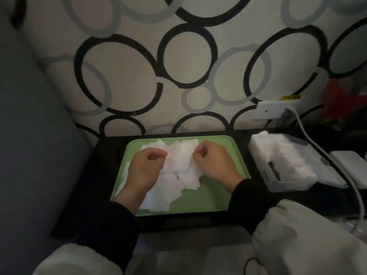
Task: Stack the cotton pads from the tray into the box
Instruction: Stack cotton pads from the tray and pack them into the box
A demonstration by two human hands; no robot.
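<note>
Cotton pads (178, 169) lie in the tray (206, 201), box (286, 165) to its right.

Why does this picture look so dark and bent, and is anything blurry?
Head view: dim light, with the green tray and white cotton pads brightest; the wide lens bows the wall's circles; the red object at far right is blurred, the left hand and right hand fairly sharp.

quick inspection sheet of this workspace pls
surface: dark table under the tray
job's things: green plastic tray holding a loose pile of white square cotton pads; clear plastic box to its right, partly filled with stacked pads
clutter: blurred red object, far right
grippers: left hand and right hand, fingers curled, gripping pads in the pile
cables: white cable from white wall socket, running past the box
surroundings: circle-patterned wallpaper
</note>
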